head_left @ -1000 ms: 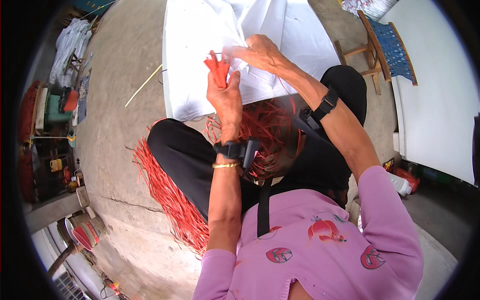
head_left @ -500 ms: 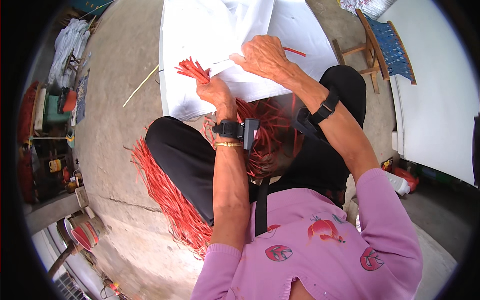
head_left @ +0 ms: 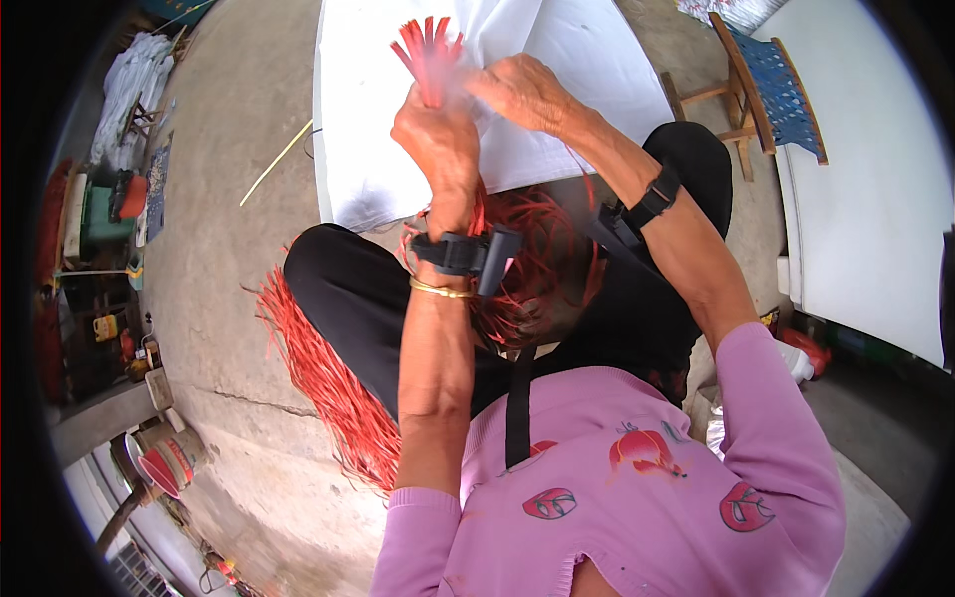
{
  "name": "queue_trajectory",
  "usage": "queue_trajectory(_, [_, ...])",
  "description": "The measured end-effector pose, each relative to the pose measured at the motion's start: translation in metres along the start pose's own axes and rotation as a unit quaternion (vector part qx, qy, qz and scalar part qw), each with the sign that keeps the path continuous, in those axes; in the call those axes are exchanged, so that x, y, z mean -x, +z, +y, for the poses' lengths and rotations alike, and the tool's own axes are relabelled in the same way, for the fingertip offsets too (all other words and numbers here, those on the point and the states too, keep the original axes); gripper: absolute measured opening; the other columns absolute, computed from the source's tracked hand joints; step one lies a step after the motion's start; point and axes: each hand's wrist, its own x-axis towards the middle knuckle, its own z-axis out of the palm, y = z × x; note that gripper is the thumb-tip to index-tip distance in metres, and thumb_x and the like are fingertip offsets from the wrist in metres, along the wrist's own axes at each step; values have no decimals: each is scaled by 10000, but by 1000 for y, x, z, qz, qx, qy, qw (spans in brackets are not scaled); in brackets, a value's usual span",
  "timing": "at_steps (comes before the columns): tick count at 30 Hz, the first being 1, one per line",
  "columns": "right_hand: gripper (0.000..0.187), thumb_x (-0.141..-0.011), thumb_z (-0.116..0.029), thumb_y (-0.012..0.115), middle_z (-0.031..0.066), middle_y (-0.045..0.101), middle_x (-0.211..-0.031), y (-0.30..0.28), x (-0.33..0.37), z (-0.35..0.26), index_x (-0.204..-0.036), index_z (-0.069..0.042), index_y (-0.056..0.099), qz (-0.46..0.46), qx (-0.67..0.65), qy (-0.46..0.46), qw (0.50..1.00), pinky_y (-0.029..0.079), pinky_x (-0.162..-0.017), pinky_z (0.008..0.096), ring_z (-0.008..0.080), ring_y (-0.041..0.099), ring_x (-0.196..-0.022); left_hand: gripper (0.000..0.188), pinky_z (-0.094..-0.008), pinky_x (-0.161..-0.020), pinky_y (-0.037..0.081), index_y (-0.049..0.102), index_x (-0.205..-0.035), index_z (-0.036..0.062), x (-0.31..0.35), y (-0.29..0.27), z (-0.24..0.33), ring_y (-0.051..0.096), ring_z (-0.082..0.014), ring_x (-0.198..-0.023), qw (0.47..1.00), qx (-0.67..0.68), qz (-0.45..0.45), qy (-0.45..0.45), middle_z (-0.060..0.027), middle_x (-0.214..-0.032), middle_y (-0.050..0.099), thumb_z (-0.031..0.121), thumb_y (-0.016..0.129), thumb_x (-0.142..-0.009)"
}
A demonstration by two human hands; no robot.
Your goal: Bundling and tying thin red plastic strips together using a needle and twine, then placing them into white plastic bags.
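A bundle of thin red strips stands up out of my left hand, which is closed round it with the cut ends fanned above the fist. My right hand is closed too, its fingertips close against the right side of the bundle and smeared by motion. One narrow red strip trails from under my right wrist, seemingly held in that hand; its grip is partly hidden. Both hands are over a white sheet. More loose red strips lie between my knees, below my left wrist.
A long heap of red strips lies on the concrete floor beside my left leg. A wooden stool with blue webbing stands at the right, near a white panel. A thin yellow strip lies left of the sheet.
My left hand has moved up and away with the bundle, turning its ends upright. My right hand has come closer to it, and the trailing strip now hangs below my right wrist.
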Motion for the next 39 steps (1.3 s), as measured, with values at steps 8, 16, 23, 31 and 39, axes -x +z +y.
queue_trajectory(8, [490, -685, -405, 568, 180, 499, -449, -11, -10, -3, -500, 45, 516, -63, -164, 338, 925, 456, -506, 404, 289, 525, -453, 298, -230, -545, 413, 598, -1016, -27, 13, -33, -11, 520, -97, -629, 972, 169, -11, -161, -56, -831, 621, 57, 679, -741])
queue_trajectory(16, [570, -754, -482, 559, 162, 474, -453, -10, -6, 5, -524, 37, 513, -64, -164, 293, 940, 419, -495, 420, 294, 493, -440, 194, -281, -638, 459, 627, -929, -21, 15, 18, -61, 558, -120, -695, 978, 59, 34, -198, -29, -786, 628, 43, 633, -746])
queue_trajectory(23, [457, -747, -377, 562, 179, 497, -447, -15, 6, 5, -519, 19, 569, -74, -6, 214, 974, 399, -441, 419, 322, 509, -423, 221, -245, -360, 287, 535, -987, -25, 16, 17, -79, 383, -92, -405, 932, 178, 117, -294, -17, -588, 466, -47, 553, -768])
queue_trajectory(31, [441, -741, -368, 572, 169, 496, -440, -15, 10, 8, -504, 4, 577, -62, 34, 148, 986, 385, -415, 396, 301, 513, -407, 184, -269, -487, 399, 565, -890, -61, 13, 8, -67, 505, -131, -564, 892, 275, 101, -344, -31, -647, 517, -85, 510, -716])
queue_trajectory(39, [316, -729, -303, 562, 185, 600, -592, -20, 3, 7, -626, -14, 634, -155, 58, 87, 982, 474, -518, 402, 331, 605, -559, 142, -375, -605, 463, 596, -810, 10, -3, 3, -17, 566, -283, -620, 987, -127, -78, 61, -169, -662, 584, -3, 524, -688])
